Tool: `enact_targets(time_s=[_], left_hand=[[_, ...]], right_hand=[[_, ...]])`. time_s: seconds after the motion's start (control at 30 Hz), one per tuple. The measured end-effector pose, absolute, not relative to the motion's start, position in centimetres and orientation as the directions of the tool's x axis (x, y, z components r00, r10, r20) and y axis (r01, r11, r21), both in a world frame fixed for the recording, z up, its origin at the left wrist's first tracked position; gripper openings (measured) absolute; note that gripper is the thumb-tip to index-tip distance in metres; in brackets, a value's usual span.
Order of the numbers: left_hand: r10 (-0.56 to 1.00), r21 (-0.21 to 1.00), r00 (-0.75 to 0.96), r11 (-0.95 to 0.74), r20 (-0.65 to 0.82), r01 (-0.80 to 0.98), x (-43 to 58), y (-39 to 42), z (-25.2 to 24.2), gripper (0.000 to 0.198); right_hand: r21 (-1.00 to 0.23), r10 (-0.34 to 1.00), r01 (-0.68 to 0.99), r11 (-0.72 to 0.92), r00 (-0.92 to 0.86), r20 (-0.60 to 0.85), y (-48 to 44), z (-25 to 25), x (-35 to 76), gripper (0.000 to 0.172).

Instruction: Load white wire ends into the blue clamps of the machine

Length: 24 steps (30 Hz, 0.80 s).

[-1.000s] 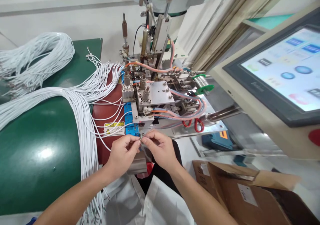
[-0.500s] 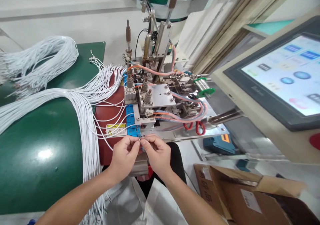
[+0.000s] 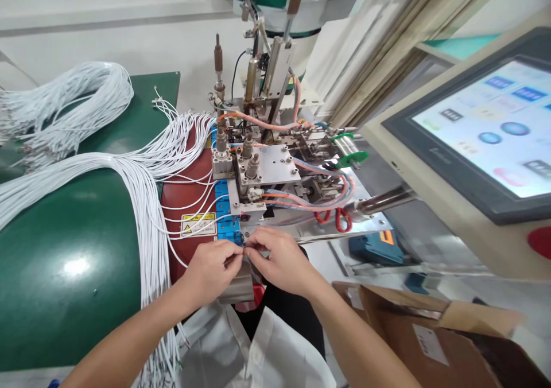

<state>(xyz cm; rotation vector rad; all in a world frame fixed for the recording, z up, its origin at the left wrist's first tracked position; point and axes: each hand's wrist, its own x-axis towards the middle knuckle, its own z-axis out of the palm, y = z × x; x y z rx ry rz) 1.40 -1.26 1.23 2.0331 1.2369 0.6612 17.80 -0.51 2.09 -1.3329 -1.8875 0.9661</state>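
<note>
My left hand point(image 3: 215, 266) is closed in a pinch on the end of a white cable point(image 3: 177, 256), which runs back toward the large bundle of white cables point(image 3: 148, 233). Fingertip to fingertip with it, my right hand point(image 3: 278, 259) is also pinched; whatever lies between its fingers is too small and hidden to name. Both hands are just in front of the row of blue cable holders point(image 3: 227, 227) on the machine point(image 3: 267, 167). Several white cables lead into those blue holders from the left, over a red-brown plate point(image 3: 183, 196).
A touchscreen panel point(image 3: 486, 130) juts in at the right, above an open cardboard box point(image 3: 465, 348). A green-flanged solder wire spool point(image 3: 348, 150) sits on the machine. Another cable bundle point(image 3: 103, 92) lies on the green table point(image 3: 86, 296) at left.
Both hands have come slightly lower in view. My right hand has turned, its fingers now reaching over from the right close to the blue holders, while my left hand keeps its pinch.
</note>
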Motion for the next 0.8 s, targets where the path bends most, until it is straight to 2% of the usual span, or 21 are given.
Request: enact_targets(time_s=[0.07,0.1,0.17,0.2,0.23,0.37,0.5,0.67,0.73,0.8], left_hand=[[0.947,0.828,0.32,-0.189,0.012,0.528,1.6,-1.4,1.0,0.011],[0.967,0.866,0.255,-0.105,-0.026,0.489,1.8,-1.5,0.9,0.01],[0.98,0.92,0.172,0.024,-0.099,0.392,2.0,-1.7,0.7,0.012],[0.98,0.934,0.154,0.064,-0.125,0.353,2.2,-1.8,0.6,0.012],[0.979,0.943,0.146,0.09,-0.144,0.322,2.2,-1.8,0.5,0.012],[0.976,0.957,0.137,0.129,-0.168,0.259,2.3,-1.8,0.6,0.01],[0.969,0.957,0.172,0.131,-0.179,0.258,2.2,-1.7,0.5,0.009],[0.963,0.951,0.191,0.136,-0.193,0.277,2.3,-1.6,0.6,0.01],[0.961,0.949,0.184,0.153,-0.208,0.274,2.3,-1.6,0.8,0.011],[0.959,0.946,0.18,0.161,-0.217,0.28,2.3,-1.6,0.9,0.012]], right_hand=[[-0.949,0.989,0.307,0.075,-0.145,0.031,-0.9,1.3,17.0,0.014],[-0.988,0.997,0.154,-0.021,-0.066,-0.032,-1.2,0.9,16.5,0.016],[-0.987,0.991,-0.1,-0.129,0.017,-0.132,-1.7,0.0,15.5,0.018],[-0.978,0.987,-0.151,-0.144,0.043,-0.152,-1.9,-0.3,15.1,0.018],[-0.977,0.986,-0.158,-0.141,0.063,-0.152,-2.1,-0.5,14.9,0.017],[-0.996,0.993,-0.012,-0.087,0.08,-0.088,-2.2,-0.7,15.2,0.015],[-0.996,0.993,-0.028,-0.089,0.075,-0.09,-1.8,-0.7,16.1,0.01],[-0.993,0.991,-0.009,-0.121,0.054,-0.122,-1.6,-0.9,16.1,0.013],[-0.995,0.996,0.066,-0.069,0.067,-0.065,-1.7,-1.0,16.1,0.013],[-0.97,0.994,0.231,0.074,0.066,0.091,-1.8,-1.1,16.2,0.012]])
